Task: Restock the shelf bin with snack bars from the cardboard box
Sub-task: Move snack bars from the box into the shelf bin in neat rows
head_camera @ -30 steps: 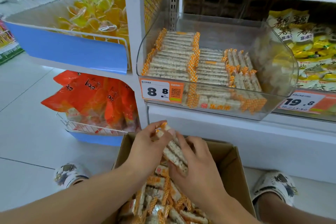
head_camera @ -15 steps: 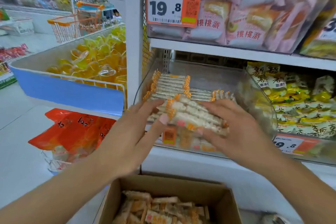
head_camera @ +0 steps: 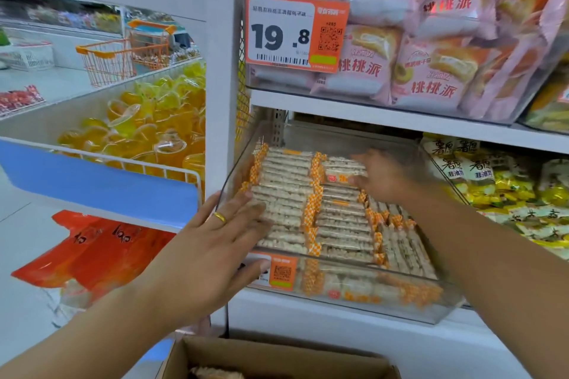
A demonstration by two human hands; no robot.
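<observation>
Placing snack bars (head_camera: 286, 194) into the shelf bin (head_camera: 354, 295)
Left hand (head_camera: 215, 243) flat, fingers straight; right hand (head_camera: 378, 178) blurred, grip unclear. Next: reach into the cardboard box (head_camera: 277, 357).

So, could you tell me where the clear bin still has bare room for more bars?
Bare floor shows along the back wall of the clear bin, behind the snack bars, and toward its right wall beyond the right hand. The front is crowded: packed rows reach the front edge, with the left hand resting flat on the left stack.
</observation>
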